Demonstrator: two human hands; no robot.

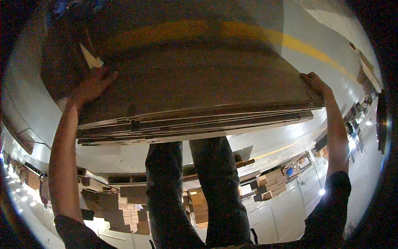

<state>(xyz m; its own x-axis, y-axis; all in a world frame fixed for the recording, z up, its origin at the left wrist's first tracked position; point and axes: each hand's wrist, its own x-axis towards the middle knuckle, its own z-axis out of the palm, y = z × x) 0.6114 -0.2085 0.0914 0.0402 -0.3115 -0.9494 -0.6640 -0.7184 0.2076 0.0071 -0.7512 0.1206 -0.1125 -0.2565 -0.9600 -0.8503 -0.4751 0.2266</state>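
A wide stack of flat brown cardboard sheets [199,85] spans the space in front of my legs, its layered near edges uneven. At its left side, my left hand [94,85] is closed on the cardboard, the thumb lying over the top sheet. My right hand [317,83] grips the right edge with curled fingers, partly hidden by the sheets. Both arms are stretched wide. Beside my left fingers shows a pale pointed patch [90,57]; I cannot make out what it is.
A yellow floor line [304,46] runs beyond the stack, partly in shadow. Behind my legs [215,174] are stacks of cardboard [126,213] and several brown boxes [271,184]. A long brown piece [246,163] lies on the floor near my legs.
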